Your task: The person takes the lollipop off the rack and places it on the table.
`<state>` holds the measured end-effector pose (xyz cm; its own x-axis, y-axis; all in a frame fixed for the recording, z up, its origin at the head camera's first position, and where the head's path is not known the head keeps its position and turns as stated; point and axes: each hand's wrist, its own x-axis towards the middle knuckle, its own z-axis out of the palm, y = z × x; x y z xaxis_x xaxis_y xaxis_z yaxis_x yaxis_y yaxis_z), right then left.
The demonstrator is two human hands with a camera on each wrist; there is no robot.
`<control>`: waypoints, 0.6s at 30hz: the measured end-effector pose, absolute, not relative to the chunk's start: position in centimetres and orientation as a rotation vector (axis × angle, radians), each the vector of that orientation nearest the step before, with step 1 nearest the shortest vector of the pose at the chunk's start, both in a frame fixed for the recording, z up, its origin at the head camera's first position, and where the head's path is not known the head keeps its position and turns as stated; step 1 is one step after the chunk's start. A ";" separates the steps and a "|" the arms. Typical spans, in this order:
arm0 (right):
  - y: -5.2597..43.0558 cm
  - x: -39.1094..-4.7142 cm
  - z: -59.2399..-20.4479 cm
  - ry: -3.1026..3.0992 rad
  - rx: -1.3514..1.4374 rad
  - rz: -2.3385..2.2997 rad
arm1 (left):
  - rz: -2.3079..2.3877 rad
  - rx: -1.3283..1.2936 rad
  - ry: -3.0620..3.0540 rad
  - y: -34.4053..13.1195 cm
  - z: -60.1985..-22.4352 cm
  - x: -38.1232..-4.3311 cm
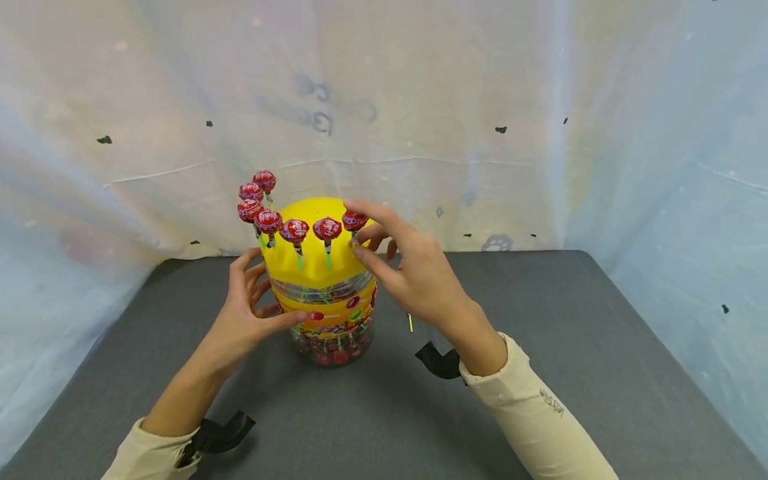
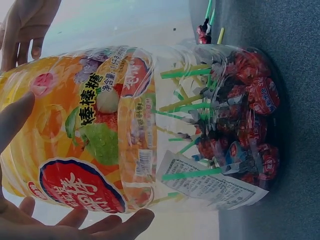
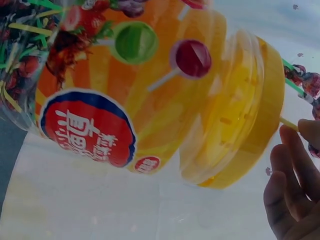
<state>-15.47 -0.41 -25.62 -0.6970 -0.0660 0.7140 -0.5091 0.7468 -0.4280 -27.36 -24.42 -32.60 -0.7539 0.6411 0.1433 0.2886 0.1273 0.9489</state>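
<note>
A clear plastic jar (image 1: 336, 355) of wrapped lollipops stands upright, topped by a yellow lid (image 1: 315, 265). Several red-wrapped lollipops (image 1: 327, 229) stick up from the lid's edge, from the back left round to the front right. My left hand (image 1: 240, 323) holds the jar's left side, thumb across the front label and fingers spread behind. With thumb and fingers, my right hand (image 1: 423, 273) pinches the rightmost lollipop (image 1: 354, 220). Its yellow stick (image 3: 289, 123) meets the lid top in the right wrist view. More lollipops (image 2: 257, 95) fill the jar's bottom, heads down.
The jar is on a dark grey table (image 1: 540, 333). A yellow stick (image 1: 411, 323) shows on the table below my right hand, and loose lollipops (image 2: 204, 31) lie beyond the jar in the left wrist view. A translucent plastic sheet (image 1: 420, 100) hangs behind and on both sides.
</note>
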 end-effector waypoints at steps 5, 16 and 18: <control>-0.3 -15.7 -25.2 -2.230 0.442 0.759 | 1.657 0.891 2.108 -24.5 -32.5 -27.3; 0.1 -15.4 -24.6 -2.177 0.415 0.782 | 1.656 0.873 2.105 -24.5 -32.7 -27.3; 0.3 -14.9 -24.4 -2.162 0.394 0.791 | 1.657 0.874 2.107 -24.5 -32.6 -27.3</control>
<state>-14.94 0.34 -24.36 -0.6442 -0.0201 0.7646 -0.5086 0.7579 -0.4086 -27.32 -24.46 -32.64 -0.7610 0.6379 0.1183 0.2654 0.1397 0.9540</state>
